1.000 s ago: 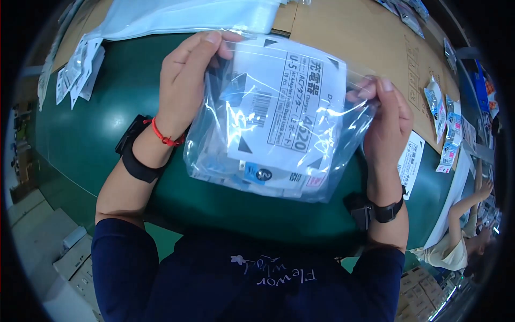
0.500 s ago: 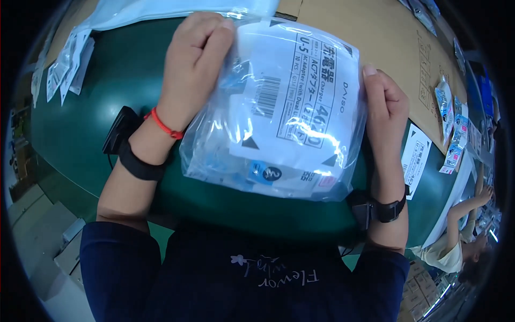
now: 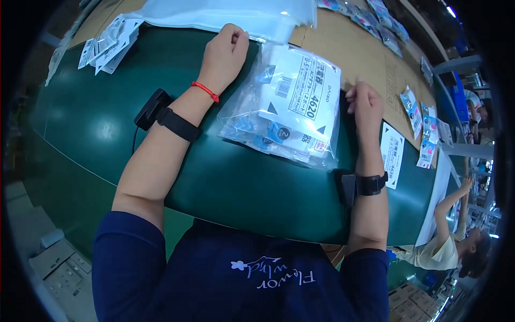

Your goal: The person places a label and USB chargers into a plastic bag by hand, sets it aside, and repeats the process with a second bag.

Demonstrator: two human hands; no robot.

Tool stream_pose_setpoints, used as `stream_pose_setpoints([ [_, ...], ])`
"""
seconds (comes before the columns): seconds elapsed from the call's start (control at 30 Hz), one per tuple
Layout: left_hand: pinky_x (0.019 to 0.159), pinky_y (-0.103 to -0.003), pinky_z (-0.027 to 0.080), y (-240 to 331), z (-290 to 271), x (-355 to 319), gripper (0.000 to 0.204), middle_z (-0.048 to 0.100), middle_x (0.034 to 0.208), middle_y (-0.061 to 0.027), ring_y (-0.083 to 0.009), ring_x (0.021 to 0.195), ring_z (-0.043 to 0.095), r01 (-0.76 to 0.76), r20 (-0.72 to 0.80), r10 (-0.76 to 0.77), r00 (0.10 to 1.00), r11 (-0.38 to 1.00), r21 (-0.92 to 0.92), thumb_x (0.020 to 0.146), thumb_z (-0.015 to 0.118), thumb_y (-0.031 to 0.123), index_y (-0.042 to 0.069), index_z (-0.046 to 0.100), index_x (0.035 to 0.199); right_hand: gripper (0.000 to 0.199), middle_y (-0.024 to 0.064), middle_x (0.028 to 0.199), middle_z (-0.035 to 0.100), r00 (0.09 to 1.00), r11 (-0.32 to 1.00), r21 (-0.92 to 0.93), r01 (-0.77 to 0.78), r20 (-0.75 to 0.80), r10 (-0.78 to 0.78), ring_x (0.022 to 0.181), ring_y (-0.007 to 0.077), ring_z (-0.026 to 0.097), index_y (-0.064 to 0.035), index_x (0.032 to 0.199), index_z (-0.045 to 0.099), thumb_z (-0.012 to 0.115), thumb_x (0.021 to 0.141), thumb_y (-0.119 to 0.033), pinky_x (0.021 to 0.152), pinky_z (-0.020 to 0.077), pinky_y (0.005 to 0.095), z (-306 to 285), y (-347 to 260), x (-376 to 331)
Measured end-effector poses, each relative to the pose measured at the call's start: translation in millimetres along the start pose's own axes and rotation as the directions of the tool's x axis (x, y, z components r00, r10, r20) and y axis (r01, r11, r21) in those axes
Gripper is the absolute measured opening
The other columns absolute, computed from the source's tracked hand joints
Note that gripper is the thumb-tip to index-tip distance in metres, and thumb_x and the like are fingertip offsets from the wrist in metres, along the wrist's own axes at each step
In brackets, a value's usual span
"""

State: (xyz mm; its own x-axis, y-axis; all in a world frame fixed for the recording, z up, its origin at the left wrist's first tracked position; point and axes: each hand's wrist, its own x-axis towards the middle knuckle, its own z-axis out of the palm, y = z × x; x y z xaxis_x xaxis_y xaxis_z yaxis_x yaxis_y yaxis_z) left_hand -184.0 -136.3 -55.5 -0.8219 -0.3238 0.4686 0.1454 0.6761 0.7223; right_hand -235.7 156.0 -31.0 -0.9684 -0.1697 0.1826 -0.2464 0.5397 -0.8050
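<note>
A clear plastic bag [image 3: 252, 121] of packaged items with blue labels lies on the green table in front of me. A white printed label sheet [image 3: 300, 94] shows through its upper face. My left hand [image 3: 224, 53] is curled into a loose fist beyond the bag's far left corner, with a small gap between them and nothing visible in it. Just off the bag's right edge, my right hand [image 3: 367, 102] hovers with fingers bent and slightly apart, holding nothing. Each wrist wears a black strap; the left also has a red cord.
Flat translucent plastic bags [image 3: 214, 15] lie at the back beside a cardboard sheet [image 3: 343, 51]. A fan of white cards [image 3: 115, 45] is at far left. To the right are a label sheet [image 3: 392, 153] and small packages [image 3: 427, 137]. Another person [image 3: 445, 249] works farther right.
The bag has come down onto the table and lies flatter. My right hand has let go of it, and my left hand has moved off its corner. The view has shifted.
</note>
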Motion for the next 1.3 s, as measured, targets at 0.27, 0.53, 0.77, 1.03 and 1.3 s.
stream_pose_setpoints([
  [0.27,0.054,-0.027,0.049,4.1,-13.8,3.5,0.037,0.064,0.088,-0.0093,-0.0163,0.069,0.065,0.333,0.248,-0.239,0.939,0.813,-0.477,0.095,0.047,0.033,-0.003,0.057,0.1,0.03,0.0163,0.105,0.063,0.886,0.897,-0.008,0.441,0.162,-0.434,0.095,0.0244,0.06,0.004,0.11,0.06,0.049,0.094,-0.018,0.087,0.0448,0.032,29.9,-95.3,-28.7],
  [0.53,0.049,-0.022,0.047,12.0,-10.2,0.8,0.034,0.063,0.088,-0.007,-0.0111,0.068,0.06,0.395,0.385,-0.221,0.896,0.792,-0.465,0.097,0.044,0.031,0.001,0.058,0.106,0.029,0.0186,0.114,0.059,0.774,0.691,-0.354,0.631,0.223,-0.593,0.102,0.0345,0.057,-0.0005,0.115,0.06,0.053,0.089,-0.01,0.096,0.0399,0.036,50.6,-85.3,-26.0],
  [0.77,0.068,-0.041,0.05,9.5,-3.3,-3.7,0.038,0.064,0.077,-0.0202,-0.0344,0.077,0.063,0.157,0.222,-0.104,0.969,0.959,-0.235,0.093,0.047,0.033,-0.003,0.059,0.092,0.016,0.0091,0.096,0.063,0.804,0.752,-0.294,0.59,0.304,-0.512,0.091,0.0253,0.058,-0.0035,0.091,0.066,0.068,0.075,-0.005,0.084,0.0408,0.0341,37.4,-104.4,-70.6],
  [1.03,0.076,-0.046,0.048,15.5,9.8,-11.1,0.037,0.062,0.084,-0.0261,-0.0416,0.081,0.06,0.118,0.125,-0.093,0.988,0.97,-0.211,0.093,0.042,0.03,-0.002,0.06,0.091,0.011,0.0047,0.089,0.058,0.816,0.851,-0.163,0.499,0.419,-0.398,0.08,0.0139,0.055,0.0003,0.078,0.061,0.071,0.075,-0.003,0.069,0.043,0.0233,39.5,-97.8,-54.3],
  [1.3,0.065,-0.035,0.046,11.5,20.7,-15.4,0.035,0.06,0.07,-0.014,-0.0252,0.065,0.058,0.211,0.111,-0.183,0.977,0.912,-0.353,0.096,0.041,0.029,-0.001,0.058,0.096,0.013,0.0034,0.088,0.057,0.786,0.853,-0.103,0.512,0.457,-0.416,0.077,0.0118,0.053,-0.0014,0.078,0.061,0.073,0.074,-0.005,0.066,0.0417,0.0226,46.5,-94.7,-49.8],
])
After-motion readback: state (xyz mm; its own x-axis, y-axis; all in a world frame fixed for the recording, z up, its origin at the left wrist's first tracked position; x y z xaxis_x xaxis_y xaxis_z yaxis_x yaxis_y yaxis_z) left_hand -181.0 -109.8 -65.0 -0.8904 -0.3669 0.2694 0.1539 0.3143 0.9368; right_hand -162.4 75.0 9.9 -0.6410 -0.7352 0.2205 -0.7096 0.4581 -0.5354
